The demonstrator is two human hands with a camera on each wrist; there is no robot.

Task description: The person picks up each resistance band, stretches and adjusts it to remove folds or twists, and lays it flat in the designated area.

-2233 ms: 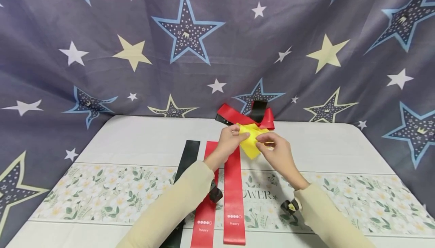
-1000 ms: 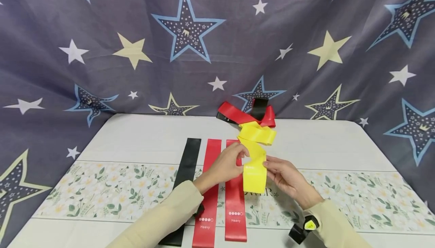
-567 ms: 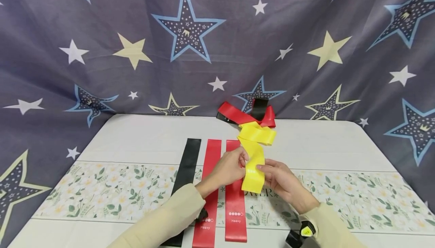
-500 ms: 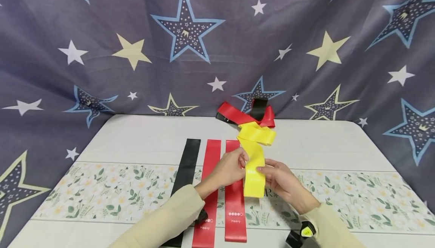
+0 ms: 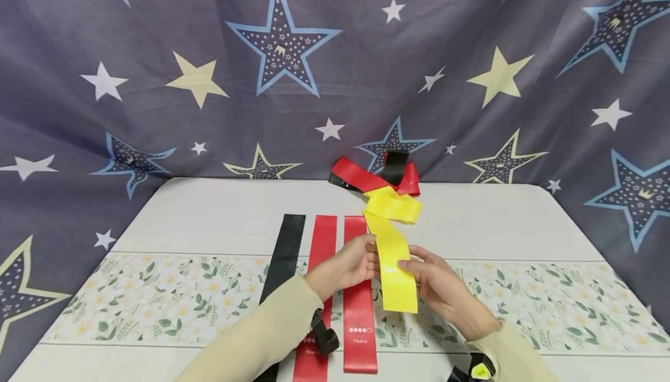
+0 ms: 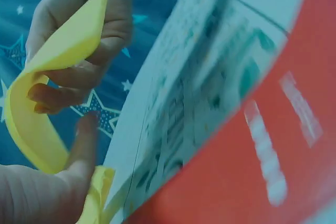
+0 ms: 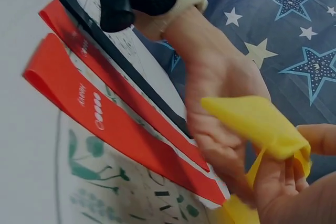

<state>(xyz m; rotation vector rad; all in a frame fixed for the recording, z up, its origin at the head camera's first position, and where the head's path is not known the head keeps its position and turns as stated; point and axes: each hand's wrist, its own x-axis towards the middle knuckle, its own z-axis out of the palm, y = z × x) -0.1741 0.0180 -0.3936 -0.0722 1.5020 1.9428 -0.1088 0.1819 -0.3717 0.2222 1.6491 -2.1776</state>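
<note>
The right hand (image 5: 447, 292) pinched the yellow band (image 5: 392, 268) at the band's three o'clock, thumb over the front, most of the fingers hidden behind it. At nine o'clock the left hand (image 5: 348, 266) held its fingers loosely extended, their tips lost behind the strip. Toward twelve o'clock the band met a yellow bunch (image 5: 394, 206); whether the two were one piece could not be told. Just past that, red and black strips (image 5: 358, 174) overlapped in a tangle, their ends hard to trace. At eight o'clock a red band (image 5: 360, 312) legibly read "Heavy"; a black wrist camera (image 5: 325, 338) partly covered its neighbour's label. Farther out at nine, a black band (image 5: 285, 248) ran under the left sleeve (image 5: 262, 329), its lower end cut off by the frame.
</note>
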